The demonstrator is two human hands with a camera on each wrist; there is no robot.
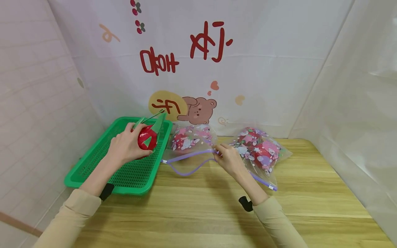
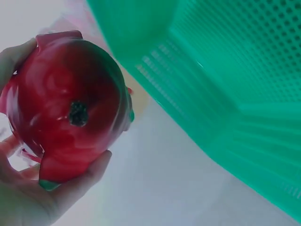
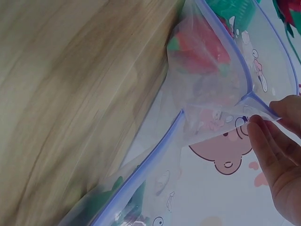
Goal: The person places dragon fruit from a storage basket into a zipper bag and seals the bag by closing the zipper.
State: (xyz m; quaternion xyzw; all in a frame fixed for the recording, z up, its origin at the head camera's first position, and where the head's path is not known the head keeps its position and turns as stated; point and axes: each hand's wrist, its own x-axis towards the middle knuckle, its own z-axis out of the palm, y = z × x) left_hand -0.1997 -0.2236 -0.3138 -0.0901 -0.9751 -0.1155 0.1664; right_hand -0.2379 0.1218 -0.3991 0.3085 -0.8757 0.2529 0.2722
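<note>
My left hand (image 1: 123, 147) grips a glossy red dragon fruit (image 1: 145, 137) with green-tipped scales, raised over the right side of a green plastic basket (image 1: 70, 179). In the left wrist view, thumb and fingers wrap round the dragon fruit (image 2: 70, 94), its dark end spot facing the camera. My right hand (image 1: 230, 161) pinches the right end of a clear printed zip bag's purple rim. This bag (image 1: 193, 137) lies with its mouth parted, and red and green contents show inside it in the right wrist view.
A second printed zip bag (image 1: 260, 151), with red contents and a purple zip edge, lies right of my right hand. The wooden table (image 1: 198, 213) meets a printed white backdrop (image 1: 263, 79) behind. White sheeting hangs at both sides.
</note>
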